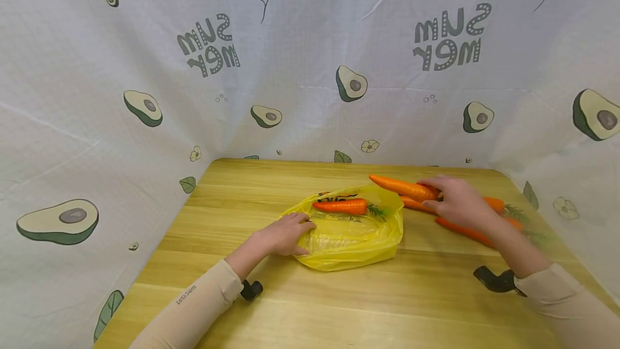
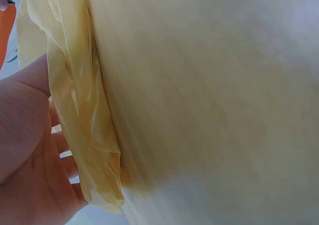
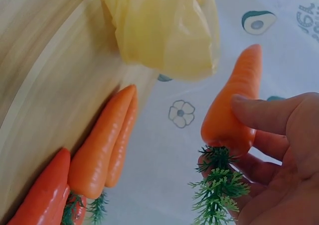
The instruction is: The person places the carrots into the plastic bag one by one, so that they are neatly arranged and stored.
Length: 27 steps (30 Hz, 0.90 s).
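Head view: right hand [image 1: 457, 202] pinches one carrot [image 1: 401, 186]; left hand [image 1: 284, 235], spread, touches one bag [image 1: 353, 246] containing another carrot [image 1: 341, 207].

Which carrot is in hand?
The carrot gripped by the right hand; others lie ungripped: one in or on the yellow bag, the rest on the table.

My thin yellow plastic bag [image 1: 339, 260] is shiny and crinkly. My long orange carrots [image 3: 102, 150] look glossy and smooth. My flat, yellow-brown worktop [image 1: 329, 311] looks like wood.

Yellow bag [image 1: 349, 244] — 1. Carrots [image 1: 340, 207] — 1 inside, 1 held, at least 3 on tabletop [image 1: 339, 306], overlapping. Left hand [image 1: 289, 233], right hand [image 1: 457, 201]: 1 each.
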### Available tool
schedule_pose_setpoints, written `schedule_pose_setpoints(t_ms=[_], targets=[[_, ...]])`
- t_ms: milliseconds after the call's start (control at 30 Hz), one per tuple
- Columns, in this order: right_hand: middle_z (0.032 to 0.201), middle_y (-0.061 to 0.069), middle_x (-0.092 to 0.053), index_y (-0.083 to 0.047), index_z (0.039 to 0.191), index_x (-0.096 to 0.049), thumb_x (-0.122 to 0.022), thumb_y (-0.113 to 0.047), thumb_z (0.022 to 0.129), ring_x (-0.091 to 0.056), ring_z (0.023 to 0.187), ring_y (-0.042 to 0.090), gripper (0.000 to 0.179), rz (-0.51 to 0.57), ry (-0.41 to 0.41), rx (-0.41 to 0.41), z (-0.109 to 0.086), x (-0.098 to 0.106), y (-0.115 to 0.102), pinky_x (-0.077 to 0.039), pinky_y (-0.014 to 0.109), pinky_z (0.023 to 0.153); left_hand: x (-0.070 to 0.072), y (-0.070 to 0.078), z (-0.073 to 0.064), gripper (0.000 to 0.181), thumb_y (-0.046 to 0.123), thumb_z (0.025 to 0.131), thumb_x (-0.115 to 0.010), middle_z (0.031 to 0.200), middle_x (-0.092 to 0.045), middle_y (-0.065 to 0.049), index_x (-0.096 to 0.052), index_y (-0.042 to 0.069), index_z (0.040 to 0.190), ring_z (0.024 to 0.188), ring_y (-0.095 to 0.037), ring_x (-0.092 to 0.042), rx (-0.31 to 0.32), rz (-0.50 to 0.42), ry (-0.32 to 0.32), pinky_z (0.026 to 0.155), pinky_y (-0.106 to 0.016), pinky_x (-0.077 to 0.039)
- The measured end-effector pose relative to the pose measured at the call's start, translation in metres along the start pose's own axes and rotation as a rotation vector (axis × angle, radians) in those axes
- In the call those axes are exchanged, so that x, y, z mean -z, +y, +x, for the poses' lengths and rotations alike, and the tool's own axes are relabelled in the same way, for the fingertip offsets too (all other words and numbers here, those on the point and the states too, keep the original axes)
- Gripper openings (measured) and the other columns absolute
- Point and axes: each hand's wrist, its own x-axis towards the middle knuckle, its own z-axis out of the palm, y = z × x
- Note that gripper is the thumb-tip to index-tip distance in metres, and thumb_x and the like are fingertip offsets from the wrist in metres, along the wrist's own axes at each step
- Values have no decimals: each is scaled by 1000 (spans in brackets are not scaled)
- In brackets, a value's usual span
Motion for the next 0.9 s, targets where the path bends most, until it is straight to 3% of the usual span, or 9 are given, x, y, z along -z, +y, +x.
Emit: schedule_pose_setpoints(t_ms=[367,900], targets=[[127,23,-65,-3,133,-64,-76,-16,90,-63,109,40,46,16,-9,23,2,0,-16,-50,62,91,-1,-1,0,71,49,92,-71,154,-41,-6,-45,21,152,145,-28,-38,2,7,5,117,-45,-37],[121,18,-68,-3,131,-65,-77,-8,87,-64,98,31,46,44,-25,92,8,-9,-39,-54,54,85,-1,-1,1,71,48,92,-71,155,-41,-6,-45,20,152,145,-28,-37,0,-1,-3,118,-45,-36]])
